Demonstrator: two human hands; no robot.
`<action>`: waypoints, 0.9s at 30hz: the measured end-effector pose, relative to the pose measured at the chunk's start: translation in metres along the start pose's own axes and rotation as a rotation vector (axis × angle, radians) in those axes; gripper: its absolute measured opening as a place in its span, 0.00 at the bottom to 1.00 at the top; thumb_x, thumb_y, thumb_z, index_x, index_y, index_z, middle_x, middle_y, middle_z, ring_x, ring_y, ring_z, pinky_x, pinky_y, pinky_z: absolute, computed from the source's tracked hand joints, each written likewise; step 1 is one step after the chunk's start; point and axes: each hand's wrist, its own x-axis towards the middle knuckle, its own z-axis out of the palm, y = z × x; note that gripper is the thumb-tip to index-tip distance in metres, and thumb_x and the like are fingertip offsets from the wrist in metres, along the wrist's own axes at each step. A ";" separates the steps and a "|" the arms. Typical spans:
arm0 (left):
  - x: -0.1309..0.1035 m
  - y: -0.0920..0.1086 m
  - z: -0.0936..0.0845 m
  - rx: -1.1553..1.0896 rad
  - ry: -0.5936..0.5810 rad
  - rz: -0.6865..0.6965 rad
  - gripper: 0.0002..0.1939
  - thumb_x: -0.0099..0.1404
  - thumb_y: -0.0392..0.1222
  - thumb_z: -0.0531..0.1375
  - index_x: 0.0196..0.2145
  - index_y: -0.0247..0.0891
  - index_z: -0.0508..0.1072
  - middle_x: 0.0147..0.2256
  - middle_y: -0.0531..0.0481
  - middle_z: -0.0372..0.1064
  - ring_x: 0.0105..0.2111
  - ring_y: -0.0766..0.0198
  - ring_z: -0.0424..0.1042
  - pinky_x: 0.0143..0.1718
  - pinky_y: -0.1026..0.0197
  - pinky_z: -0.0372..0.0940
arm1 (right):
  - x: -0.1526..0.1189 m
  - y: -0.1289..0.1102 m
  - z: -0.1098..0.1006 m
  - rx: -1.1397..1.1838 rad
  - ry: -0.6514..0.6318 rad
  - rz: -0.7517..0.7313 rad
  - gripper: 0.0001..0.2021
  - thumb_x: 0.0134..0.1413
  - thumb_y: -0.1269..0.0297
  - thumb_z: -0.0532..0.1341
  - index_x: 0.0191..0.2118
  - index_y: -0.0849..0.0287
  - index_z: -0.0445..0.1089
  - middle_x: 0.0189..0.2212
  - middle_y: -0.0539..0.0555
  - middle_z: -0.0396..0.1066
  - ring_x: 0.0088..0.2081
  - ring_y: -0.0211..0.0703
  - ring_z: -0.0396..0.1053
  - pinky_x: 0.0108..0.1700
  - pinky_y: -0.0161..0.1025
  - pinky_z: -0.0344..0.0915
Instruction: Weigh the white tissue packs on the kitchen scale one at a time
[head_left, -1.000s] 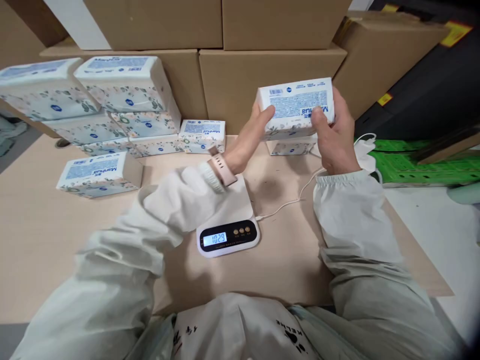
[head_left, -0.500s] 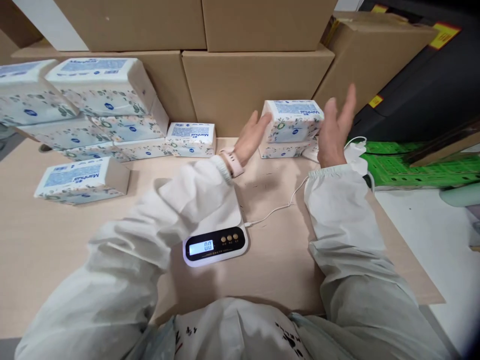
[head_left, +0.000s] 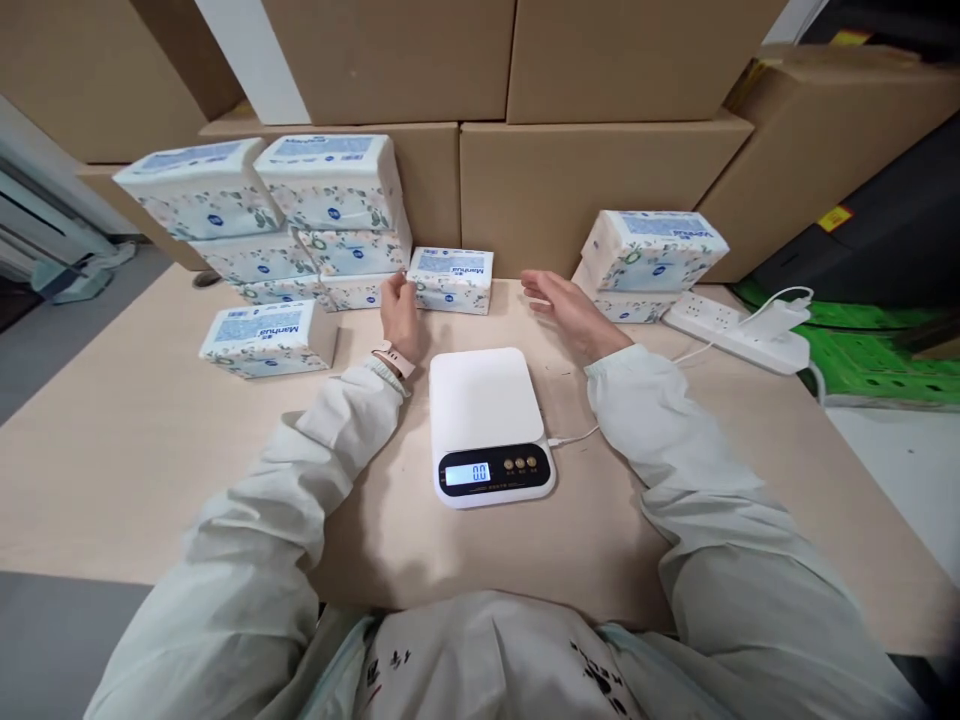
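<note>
A single pack of tissues (head_left: 453, 281) lies against the boxes, right of the stacked tissue packs (head_left: 330, 190). At its left end is my left hand (head_left: 400, 312), fingers curled together; what they hold, if anything, is hidden. My right hand (head_left: 566, 308) is open, fingers stretched leftward, apart from that pack. Just behind the right hand, an upper tissue pack (head_left: 664, 255) rests on a lower tissue pack (head_left: 637, 307). Between my forearms, a white digital scale (head_left: 486, 400) with a bare platform reads 0.0. Another tissue pack (head_left: 266, 338) lies in front of the left stack.
Cardboard boxes (head_left: 600, 185) form a wall along the table's back. A white power strip (head_left: 739, 330) lies at the right, and a white cable (head_left: 577, 437) runs to the scale. Green crates (head_left: 885, 365) stand beyond the table's (head_left: 810, 480) right edge.
Both hands have moved left, away from the two-pack stack at the right; my left hand has reached the single pack and its fingers have curled. The view has swung left, uncovering the scale's platform.
</note>
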 end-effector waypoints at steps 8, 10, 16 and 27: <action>-0.018 0.008 0.015 -0.112 -0.205 -0.230 0.11 0.76 0.45 0.56 0.42 0.37 0.76 0.49 0.44 0.79 0.59 0.55 0.75 0.65 0.55 0.66 | 0.011 0.017 0.007 0.151 0.115 0.161 0.29 0.66 0.36 0.58 0.63 0.47 0.68 0.75 0.53 0.63 0.76 0.44 0.61 0.79 0.51 0.55; -0.023 0.015 0.020 -0.153 -0.293 -0.293 0.16 0.79 0.48 0.53 0.47 0.37 0.77 0.59 0.42 0.77 0.66 0.54 0.71 0.70 0.53 0.62 | 0.012 0.018 0.008 0.189 0.069 0.154 0.32 0.64 0.31 0.56 0.65 0.44 0.67 0.77 0.49 0.58 0.78 0.44 0.55 0.81 0.51 0.50; -0.051 0.056 0.004 -0.223 -0.573 -0.244 0.24 0.82 0.57 0.50 0.59 0.42 0.77 0.70 0.48 0.67 0.78 0.52 0.53 0.80 0.47 0.47 | -0.022 -0.008 0.012 0.103 0.035 0.000 0.34 0.60 0.25 0.56 0.54 0.47 0.74 0.63 0.53 0.75 0.69 0.52 0.68 0.76 0.58 0.60; -0.155 0.095 -0.059 -0.145 -0.619 -0.204 0.27 0.78 0.65 0.55 0.62 0.48 0.76 0.65 0.47 0.72 0.77 0.49 0.54 0.79 0.41 0.53 | -0.157 -0.040 0.025 -0.138 -0.004 -0.259 0.25 0.69 0.43 0.63 0.66 0.40 0.69 0.64 0.55 0.73 0.64 0.52 0.73 0.65 0.56 0.75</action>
